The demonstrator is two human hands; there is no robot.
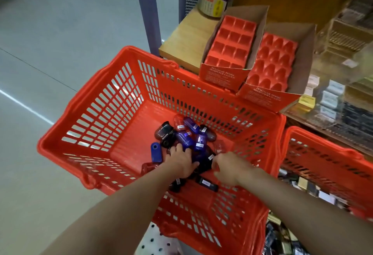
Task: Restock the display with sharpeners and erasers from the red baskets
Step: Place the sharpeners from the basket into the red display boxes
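Heaped in the near right corner of the red slatted plastic shopping basket [113,101]: small translucent blue, purple and black plastic sharpeners [188,136], most carrying white price stickers. Pressed down among them, the left hand [180,160], fingers spread and dipping into the pile; whether anything sits in its grasp, impossible to tell. Just beside it, the right hand [228,169], fingers curled inward over the edge of the heap, any catch hidden beneath the knuckles. Beyond the basket's far rim, on the wooden shelf [181,39], two open cardboard display boxes with red moulded compartment trays [232,43], every visible pocket bare. Best handled, probably, by gathering a few pieces per hand rather than a fistful, lifting clear of the basket wall, then seating one per pocket, stickers kept legible. To the right, a second red slatted basket [327,166], its contents out of sight.
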